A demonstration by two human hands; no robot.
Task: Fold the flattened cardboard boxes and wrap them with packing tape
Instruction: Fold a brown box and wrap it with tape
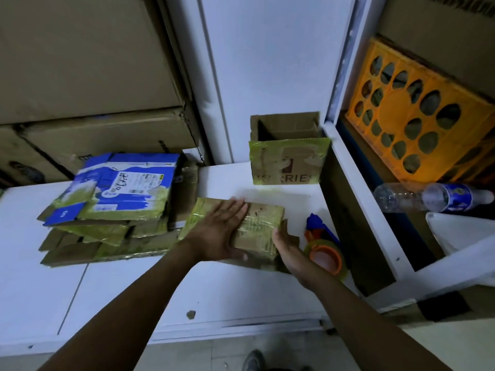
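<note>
Two large brown cartons (80,62) stand stacked at the far left behind the white surface (134,290). On the left part of the surface lies one pile of flattened boxes (88,245). Its top piece is a blue-and-white box (128,188), and the brown sheets under it overlap too much to count, perhaps four or five. Just right of the pile, near the middle of the surface, lies one folded cardboard bundle (257,231) with clear tape across its top. The left hand (217,231) lies flat on the bundle, palm down, its fingers straight and slightly spread. The right hand (288,247) is open too, its palm set against the bundle's near right end with the thumb up. Behind the bundle, against the white wall, stands one upright open box (286,162) edged with greenish tape. Just right of the right hand sits one tape dispenser (324,250) with a blue handle and an orange core. Further right, off the surface, one clear water bottle (434,196) lies on its side below one orange crate (417,116).
</note>
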